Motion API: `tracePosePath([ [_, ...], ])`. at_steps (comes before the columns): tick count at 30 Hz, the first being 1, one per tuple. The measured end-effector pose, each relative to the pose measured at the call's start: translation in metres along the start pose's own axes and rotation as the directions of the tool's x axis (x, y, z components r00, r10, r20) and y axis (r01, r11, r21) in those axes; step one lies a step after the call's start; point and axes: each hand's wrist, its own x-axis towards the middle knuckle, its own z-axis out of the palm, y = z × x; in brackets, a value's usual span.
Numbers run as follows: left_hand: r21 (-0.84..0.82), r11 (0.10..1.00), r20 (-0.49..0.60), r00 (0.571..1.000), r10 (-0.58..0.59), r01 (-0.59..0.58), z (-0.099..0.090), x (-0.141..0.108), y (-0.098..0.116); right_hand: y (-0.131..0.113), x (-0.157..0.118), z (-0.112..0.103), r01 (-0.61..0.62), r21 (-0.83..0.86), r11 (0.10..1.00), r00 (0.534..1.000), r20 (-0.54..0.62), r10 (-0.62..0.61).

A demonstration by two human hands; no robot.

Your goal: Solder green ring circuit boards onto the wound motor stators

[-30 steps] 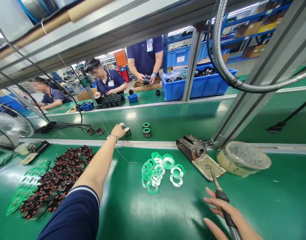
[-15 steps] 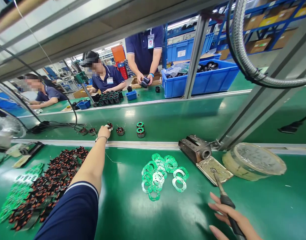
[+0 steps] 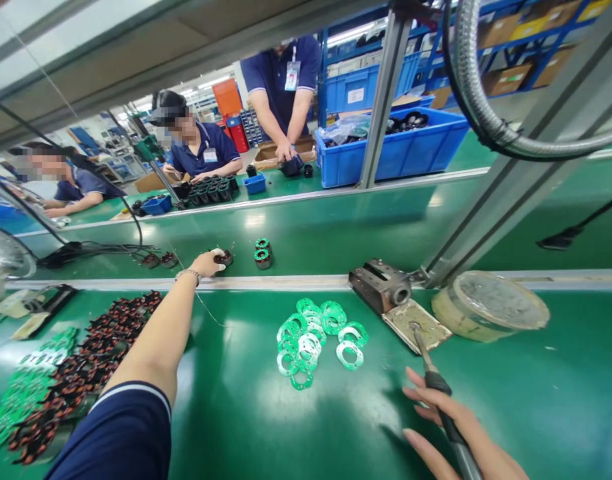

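Note:
My left hand (image 3: 209, 263) reaches out to the back ledge, its fingers closed around a copper-wound motor stator (image 3: 226, 258). A thin wire (image 3: 209, 308) trails by this hand down to the bench. Right of it stand two stators topped with green ring boards (image 3: 263, 254). My right hand (image 3: 439, 417) loosely holds a soldering iron (image 3: 453, 430), several fingers stretched out. The iron's tip rests on the dirty tray (image 3: 426, 333) of the metal iron stand (image 3: 381, 287). Loose green and white ring circuit boards (image 3: 306, 343) lie mid-bench, between my hands.
Many stators (image 3: 86, 373) lie in rows at left, beside green boards (image 3: 31, 387). A round tub (image 3: 491, 307) stands by the slanted metal post (image 3: 491, 180). Two more stators (image 3: 159, 260) and cables (image 3: 81, 250) sit on the ledge. Co-workers handle parts opposite, near a blue bin (image 3: 421, 150).
My left hand has shifted right along the ledge to a stator further along. My right hand and the iron stay put. A co-worker opposite has lowered a dark part to the table.

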Motion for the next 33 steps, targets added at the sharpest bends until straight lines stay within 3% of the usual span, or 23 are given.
tracePosePath([
  [6, 0.073, 0.997, -0.101, 0.994, 0.035, -0.027, -0.005, -0.019, 0.029, -0.001, 0.0, 0.0, 0.161, -0.039, 0.986, 0.986, 0.052, -0.158],
  [9, 0.057, 0.986, -0.117, 0.98, 0.16, -0.155, -0.016, -0.046, 0.049, -0.003, -0.003, 0.005, 0.249, -0.06, 0.967, 0.964, 0.112, -0.241],
  [11, 0.041, 0.964, -0.118, 0.956, 0.268, -0.264, -0.024, -0.077, 0.056, -0.003, -0.004, 0.01, 0.275, -0.073, 0.959, 0.955, 0.14, -0.263],
  [14, 0.006, 0.901, -0.099, 0.896, 0.432, -0.434, -0.026, -0.14, 0.05, -0.003, 0.002, 0.019, 0.287, -0.091, 0.954, 0.947, 0.178, -0.268],
  [16, -0.028, 0.78, -0.073, 0.78, 0.622, -0.625, -0.018, -0.187, 0.035, -0.005, 0.014, 0.026, 0.29, -0.098, 0.952, 0.943, 0.197, -0.267],
  [17, -0.037, 0.759, -0.06, 0.76, 0.647, -0.65, -0.012, -0.209, 0.024, -0.007, 0.022, 0.03, 0.286, -0.096, 0.954, 0.944, 0.2, -0.263],
  [21, -0.039, 0.793, 0.011, 0.793, 0.609, -0.608, 0.019, -0.276, -0.024, -0.012, 0.057, 0.049, 0.307, -0.086, 0.948, 0.938, 0.195, -0.286],
  [25, -0.043, 0.834, 0.039, 0.833, 0.551, -0.55, 0.039, -0.307, -0.063, -0.017, 0.078, 0.064, 0.342, -0.068, 0.937, 0.924, 0.204, -0.322],
  [28, -0.028, 0.839, -0.014, 0.84, 0.542, -0.543, 0.045, -0.321, -0.075, -0.023, 0.076, 0.067, 0.389, -0.039, 0.92, 0.896, 0.247, -0.369],
  [33, 0.075, 0.888, -0.237, 0.857, 0.458, -0.454, 0.057, -0.338, -0.068, -0.03, 0.051, 0.061, 0.433, -0.006, 0.901, 0.864, 0.288, -0.413],
])
